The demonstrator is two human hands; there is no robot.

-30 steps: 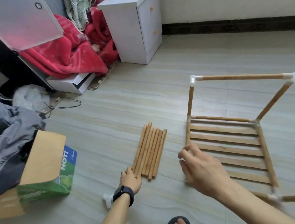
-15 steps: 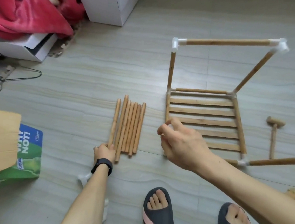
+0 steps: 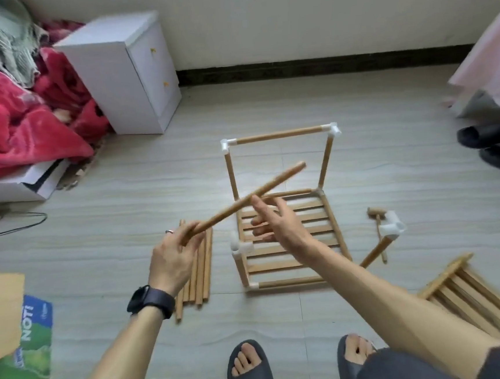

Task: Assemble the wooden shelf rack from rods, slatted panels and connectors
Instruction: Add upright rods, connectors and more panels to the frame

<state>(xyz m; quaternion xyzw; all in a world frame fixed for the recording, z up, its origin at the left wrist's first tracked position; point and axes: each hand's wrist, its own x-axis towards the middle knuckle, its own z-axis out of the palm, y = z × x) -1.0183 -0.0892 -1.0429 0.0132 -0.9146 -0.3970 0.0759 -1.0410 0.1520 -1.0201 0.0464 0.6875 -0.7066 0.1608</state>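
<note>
Home bedroom: white bedside cabinet (image 3: 130, 76), red blanket (image 3: 11, 131), slippers (image 3: 492, 144).

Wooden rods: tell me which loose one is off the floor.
The rod gripped in the left hand: it is in the air, slanting up over the rack. The other loose rods lie bundled flat on the floor below that hand.
</note>
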